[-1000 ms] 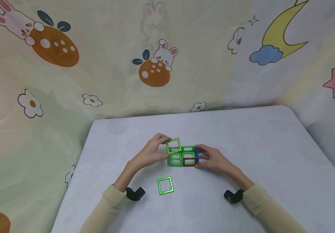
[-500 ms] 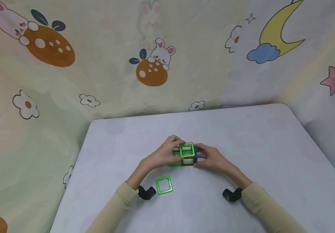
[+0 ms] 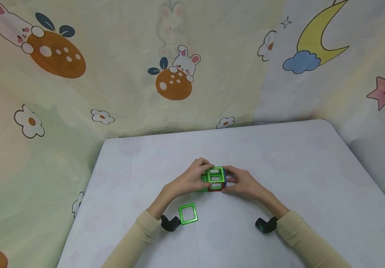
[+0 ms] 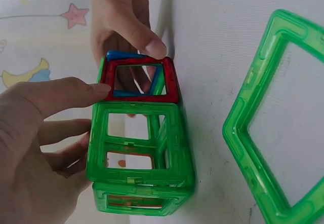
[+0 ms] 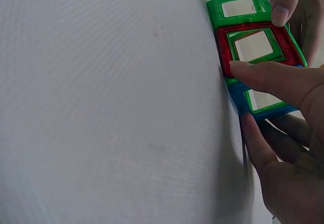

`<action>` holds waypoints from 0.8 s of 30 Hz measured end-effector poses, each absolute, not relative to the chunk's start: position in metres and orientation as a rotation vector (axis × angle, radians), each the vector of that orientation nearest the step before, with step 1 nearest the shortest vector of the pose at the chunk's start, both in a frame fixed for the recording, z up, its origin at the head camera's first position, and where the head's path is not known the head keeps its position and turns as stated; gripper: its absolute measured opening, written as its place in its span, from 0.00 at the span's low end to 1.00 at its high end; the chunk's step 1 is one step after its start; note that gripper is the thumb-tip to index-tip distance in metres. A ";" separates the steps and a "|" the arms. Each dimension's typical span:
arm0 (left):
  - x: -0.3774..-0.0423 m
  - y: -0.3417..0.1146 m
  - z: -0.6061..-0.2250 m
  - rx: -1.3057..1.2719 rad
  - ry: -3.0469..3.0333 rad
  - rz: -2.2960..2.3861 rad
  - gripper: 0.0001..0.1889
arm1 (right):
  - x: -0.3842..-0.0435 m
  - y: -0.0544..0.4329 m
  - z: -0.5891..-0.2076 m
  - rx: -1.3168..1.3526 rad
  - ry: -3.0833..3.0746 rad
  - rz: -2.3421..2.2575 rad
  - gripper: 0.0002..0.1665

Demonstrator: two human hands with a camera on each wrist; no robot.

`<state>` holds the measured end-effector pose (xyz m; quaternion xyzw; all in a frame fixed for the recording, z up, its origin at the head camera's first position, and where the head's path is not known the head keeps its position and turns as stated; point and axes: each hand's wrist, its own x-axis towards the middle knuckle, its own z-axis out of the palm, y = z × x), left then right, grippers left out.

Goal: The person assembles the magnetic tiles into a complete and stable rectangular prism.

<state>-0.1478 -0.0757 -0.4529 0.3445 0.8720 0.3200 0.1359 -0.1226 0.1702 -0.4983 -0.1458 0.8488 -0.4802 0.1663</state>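
Note:
A box of magnetic building tiles stands on the table, its near side made of a green tile point(image 4: 134, 176) and a red tile point(image 4: 172, 82). My left hand point(image 3: 189, 180) holds a green square tile point(image 3: 216, 181) by its edges, lying flat over the right part of the box top. At the right end, my right hand point(image 3: 246, 183) grips the box around the blue tile point(image 5: 239, 98). Its thumb rests on the red tile in the right wrist view. The left hand covers part of the box's left half in the head view.
One loose green square tile point(image 3: 189, 222) lies flat on the white table point(image 3: 279, 156), nearer than the box. Black wrist-camera pieces point(image 3: 170, 224) stick out at both wrists. A printed curtain point(image 3: 122, 74) hangs behind the table and at its sides.
The left hand has moved right with the green square tile, from tilted above the box's left side down onto the right part of its top. The right hand has kept its hold.

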 end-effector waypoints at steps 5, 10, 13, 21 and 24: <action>-0.144 -0.082 -0.453 0.987 2.568 0.916 0.32 | -0.123 0.169 -0.498 -0.406 2.420 -1.358 0.47; -0.134 -0.093 -0.449 0.932 2.625 0.948 0.33 | -0.123 0.168 -0.498 -0.392 2.435 -1.334 0.47; -0.121 -0.099 -0.445 0.996 2.695 0.912 0.32 | -0.122 0.168 -0.499 -0.393 2.437 -1.330 0.47; -0.074 -0.106 -0.438 1.180 2.773 0.645 0.30 | -0.123 0.170 -0.500 -0.399 2.433 -1.342 0.47; -0.059 -0.109 -0.445 1.067 2.793 0.445 0.31 | -0.125 0.169 -0.500 -0.415 2.446 -1.320 0.46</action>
